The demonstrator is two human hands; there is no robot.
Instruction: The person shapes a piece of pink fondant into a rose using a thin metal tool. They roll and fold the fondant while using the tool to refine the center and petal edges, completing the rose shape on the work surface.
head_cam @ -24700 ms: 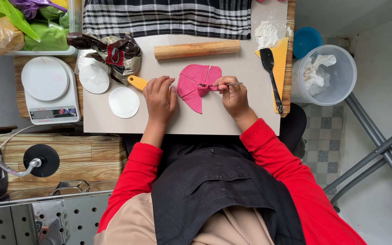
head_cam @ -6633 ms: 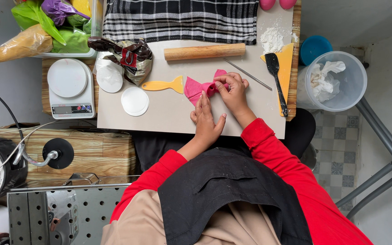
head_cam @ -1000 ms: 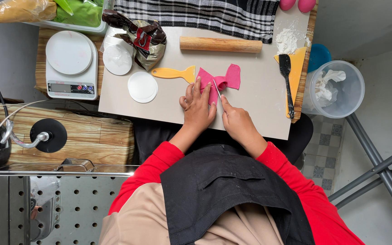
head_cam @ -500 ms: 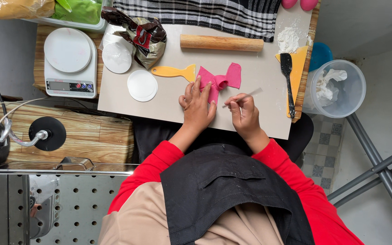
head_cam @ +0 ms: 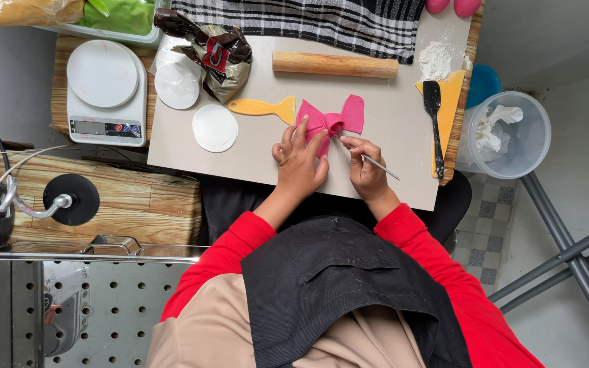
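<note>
A pink fondant bow (head_cam: 339, 117) lies on the beige work mat (head_cam: 253, 160). My left hand (head_cam: 300, 161) rests flat on the mat with its fingers spread over the bow's left lobe. My right hand (head_cam: 365, 170) grips a thin metal modelling tool (head_cam: 383, 167) and its fingertips touch the bow's centre knot. The tool's shaft sticks out to the right of the hand. Both sleeves are red.
A wooden rolling pin (head_cam: 335, 65), orange scraper (head_cam: 262, 107), two white round lids (head_cam: 215, 127), foil bag (head_cam: 209, 48), black spatula (head_cam: 434, 123) and flour pile (head_cam: 436, 63) sit on the mat. A kitchen scale (head_cam: 106, 92) stands at the left, a clear bucket (head_cam: 509, 133) at the right.
My right hand has moved back up to the bow's centre with the thin tool. My left hand has stayed on the bow's left side.
</note>
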